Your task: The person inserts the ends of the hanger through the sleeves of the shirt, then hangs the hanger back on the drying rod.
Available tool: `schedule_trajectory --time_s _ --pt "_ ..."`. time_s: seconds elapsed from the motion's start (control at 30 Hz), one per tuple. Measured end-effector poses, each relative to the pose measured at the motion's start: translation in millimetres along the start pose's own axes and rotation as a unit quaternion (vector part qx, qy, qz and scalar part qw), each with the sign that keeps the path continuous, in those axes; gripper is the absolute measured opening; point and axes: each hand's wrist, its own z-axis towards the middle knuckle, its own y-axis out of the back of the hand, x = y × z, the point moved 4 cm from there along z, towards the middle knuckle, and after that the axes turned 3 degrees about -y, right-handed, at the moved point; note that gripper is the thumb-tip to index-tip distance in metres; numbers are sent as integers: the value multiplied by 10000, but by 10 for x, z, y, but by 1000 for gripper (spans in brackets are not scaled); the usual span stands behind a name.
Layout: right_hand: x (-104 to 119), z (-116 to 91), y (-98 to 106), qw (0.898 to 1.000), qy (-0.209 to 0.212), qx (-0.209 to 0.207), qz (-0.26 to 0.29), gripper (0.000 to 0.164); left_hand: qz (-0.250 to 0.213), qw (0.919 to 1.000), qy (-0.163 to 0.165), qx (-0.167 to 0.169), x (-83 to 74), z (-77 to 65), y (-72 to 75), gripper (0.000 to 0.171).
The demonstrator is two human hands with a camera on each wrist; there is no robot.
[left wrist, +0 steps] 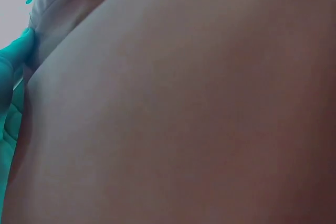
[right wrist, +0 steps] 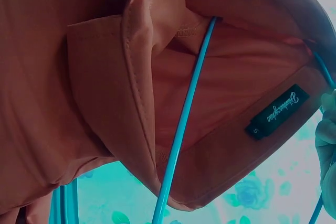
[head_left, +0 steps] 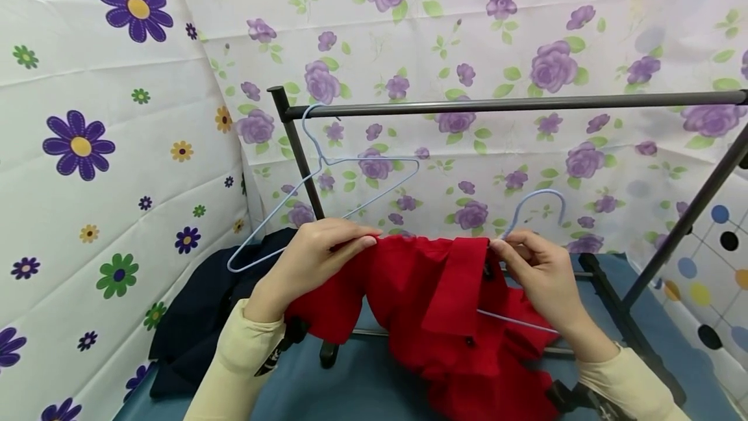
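Observation:
A red collared shirt point(head_left: 403, 278) hangs bunched between both hands in the head view. My left hand point(head_left: 318, 258) pinches its upper edge at the left, and the cloth fills most of the left wrist view. On the right, my right hand point(head_left: 540, 268) pinches a light blue clothes hanger point(head_left: 540, 192) at the base of its hook, right at the collar. The hanger's bottom bar crosses the shirt opening, also seen in the right wrist view, where a dark neck label point(right wrist: 278, 111) shows inside. The rest of the hanger is hidden by cloth and hand.
A dark metal clothes rail point(head_left: 497, 106) spans the back. From its left end hangs a bare light blue hanger point(head_left: 374, 158), close behind the left hand. Dark navy clothing point(head_left: 199, 317) lies at the left on the blue surface point(head_left: 362, 382). Flowered sheets enclose the space.

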Motion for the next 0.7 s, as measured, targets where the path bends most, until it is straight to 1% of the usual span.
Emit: schedule_trajectory --time_s 0.17,0.23,0.43,0.57,0.63,0.7 --pt "-10 -18 -76 9996 296 10 22 4 27 9997 -227 -36 -76 123 -30 22" --pt "2 -19 -100 9994 342 24 46 6 86 9995 -304 -37 -107 170 -48 21" --pt "74 -11 -148 9993 359 93 -88 5 591 9967 -550 -68 -191 266 -103 21" --pt "112 -8 -191 9987 454 124 -171 5 725 9959 -533 -64 -224 294 -134 24" --pt "124 -2 -213 9988 458 110 -149 4 722 9962 -478 -130 -233 304 -144 25" --pt "136 3 -233 9988 472 84 -115 7 706 9963 -432 -241 -248 318 -150 26"
